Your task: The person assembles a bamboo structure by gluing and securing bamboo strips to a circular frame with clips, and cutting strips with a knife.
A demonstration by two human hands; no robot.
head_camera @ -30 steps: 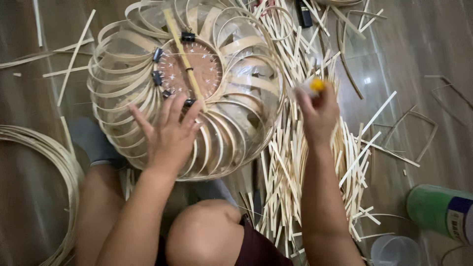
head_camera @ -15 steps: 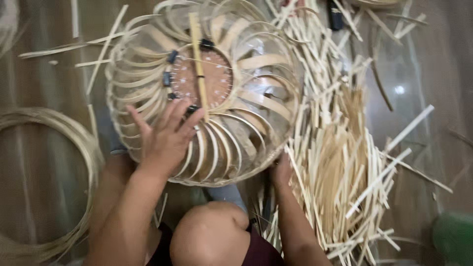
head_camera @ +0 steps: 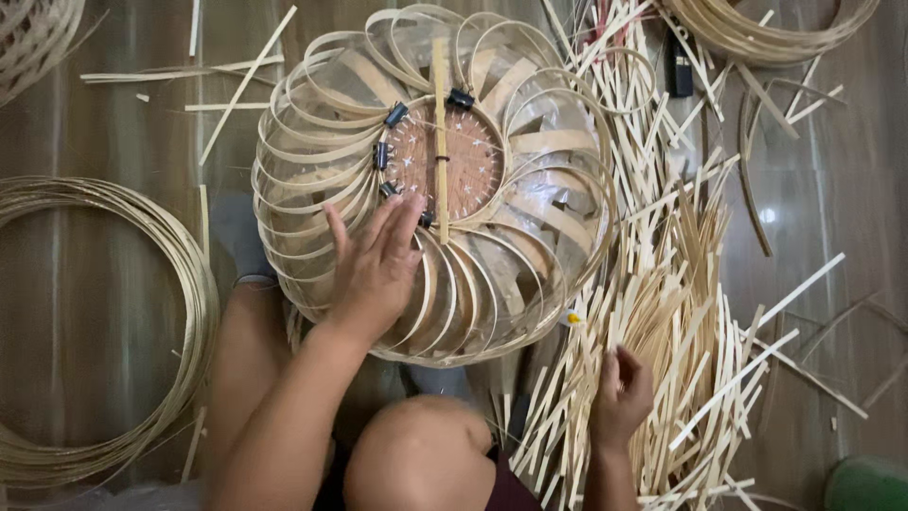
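A round bamboo basket frame (head_camera: 511, 142) of looped strips lies on the floor, with a brown woven disc (head_camera: 473, 161) at its centre and several black clips (head_camera: 396, 114) around the disc. My left hand (head_camera: 374, 270) rests flat on the looped strips at the frame's near left side, fingers spread. My right hand (head_camera: 619, 397) reaches into a pile of loose bamboo strips (head_camera: 681, 312) to the right of the frame, fingers curled around a few strips. A straight bamboo stick (head_camera: 440, 123) lies across the disc.
A coil of thin bamboo (head_camera: 194, 284) lies on the floor at left. More bamboo hoops (head_camera: 757, 38) sit at the top right. A black object (head_camera: 679, 66) lies among the strips. A green container (head_camera: 865, 484) stands at bottom right. My knee (head_camera: 421, 454) is below the frame.
My right hand has dropped from beside the frame, where it held a small yellow item, down into the strip pile. The left hand stays on the frame. The view has shifted.
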